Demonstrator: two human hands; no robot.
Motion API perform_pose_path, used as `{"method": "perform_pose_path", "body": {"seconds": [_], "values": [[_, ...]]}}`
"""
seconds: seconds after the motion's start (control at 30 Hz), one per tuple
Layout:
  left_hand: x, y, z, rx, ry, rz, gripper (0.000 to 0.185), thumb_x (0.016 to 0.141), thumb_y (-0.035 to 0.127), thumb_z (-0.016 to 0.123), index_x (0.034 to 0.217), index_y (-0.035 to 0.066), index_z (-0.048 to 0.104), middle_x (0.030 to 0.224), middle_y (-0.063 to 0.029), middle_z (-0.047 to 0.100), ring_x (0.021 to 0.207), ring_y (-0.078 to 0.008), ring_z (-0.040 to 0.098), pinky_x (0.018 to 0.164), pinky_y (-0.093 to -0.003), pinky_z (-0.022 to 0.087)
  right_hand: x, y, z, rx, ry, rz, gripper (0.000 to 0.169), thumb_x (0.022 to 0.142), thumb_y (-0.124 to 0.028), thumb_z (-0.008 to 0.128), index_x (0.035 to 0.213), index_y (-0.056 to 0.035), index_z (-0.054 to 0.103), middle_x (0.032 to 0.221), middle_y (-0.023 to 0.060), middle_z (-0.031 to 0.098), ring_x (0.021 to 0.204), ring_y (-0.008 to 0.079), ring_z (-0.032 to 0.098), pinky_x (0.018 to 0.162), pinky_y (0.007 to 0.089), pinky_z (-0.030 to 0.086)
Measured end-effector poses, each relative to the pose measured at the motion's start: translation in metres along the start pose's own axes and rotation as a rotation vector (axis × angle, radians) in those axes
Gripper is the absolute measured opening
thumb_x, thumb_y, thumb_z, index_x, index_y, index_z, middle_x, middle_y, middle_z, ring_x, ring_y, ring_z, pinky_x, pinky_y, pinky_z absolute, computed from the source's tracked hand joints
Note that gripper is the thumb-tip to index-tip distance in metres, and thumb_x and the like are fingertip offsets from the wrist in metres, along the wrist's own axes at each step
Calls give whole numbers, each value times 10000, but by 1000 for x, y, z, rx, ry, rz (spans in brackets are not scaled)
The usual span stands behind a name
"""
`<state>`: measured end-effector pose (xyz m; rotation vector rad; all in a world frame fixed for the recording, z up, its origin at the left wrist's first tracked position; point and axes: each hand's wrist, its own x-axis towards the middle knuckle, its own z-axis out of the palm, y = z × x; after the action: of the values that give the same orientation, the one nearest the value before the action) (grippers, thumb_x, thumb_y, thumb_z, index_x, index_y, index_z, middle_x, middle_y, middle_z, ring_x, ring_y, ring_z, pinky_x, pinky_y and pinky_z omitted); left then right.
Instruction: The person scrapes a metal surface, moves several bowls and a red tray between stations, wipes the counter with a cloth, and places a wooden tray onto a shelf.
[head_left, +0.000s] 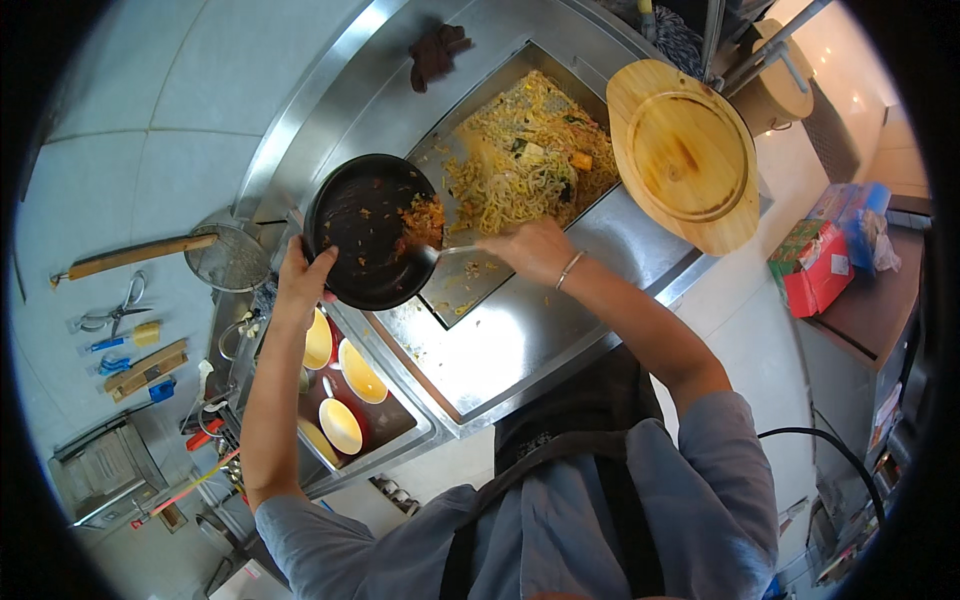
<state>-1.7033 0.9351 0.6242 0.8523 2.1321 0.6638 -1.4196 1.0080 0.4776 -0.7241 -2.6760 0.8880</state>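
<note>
My left hand (304, 281) grips the near-left rim of a round black plate (352, 225), thumb on top. The plate is tilted over a rectangular recess (442, 161) in the steel counter. Reddish rice-like food scraps (421, 221) cling to its right side, with smaller bits scattered about. In my right hand (532, 251) is a metal spoon (454, 250), its bowl at the plate's lower right edge by the scraps. Noodles, vegetable pieces and other food scraps (525, 165) fill much of the recess.
A wooden serving board (682, 154) with a round hollow overlaps the counter's right end. Several yellow-lined cups (364, 371) sit in a basin at left. A dark cloth (439, 54) lies at the back. A strainer (229, 256) and scissors (114, 315) hang by the tiled wall.
</note>
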Motion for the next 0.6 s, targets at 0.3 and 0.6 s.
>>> {"method": "perform_pose_path", "body": {"seconds": [0.3,0.6], "values": [[18,10,6,249,16,-2,314,803,200,587,982,-33,475,827,-112,565,564,-164,569,340,-249,444,-18,-40,35,-24,193,-21,250,773,-89,501,1004,-79,595,659,79,604,576,234,613,450,353,476],[21,-5,0,144,12,-188,342,822,274,566,991,-15,501,868,-108,571,616,-166,569,398,-254,479,-11,-30,44,-89,280,228,221,836,-136,485,1029,-67,568,641,92,596,511,237,594,424,372,455]]}}
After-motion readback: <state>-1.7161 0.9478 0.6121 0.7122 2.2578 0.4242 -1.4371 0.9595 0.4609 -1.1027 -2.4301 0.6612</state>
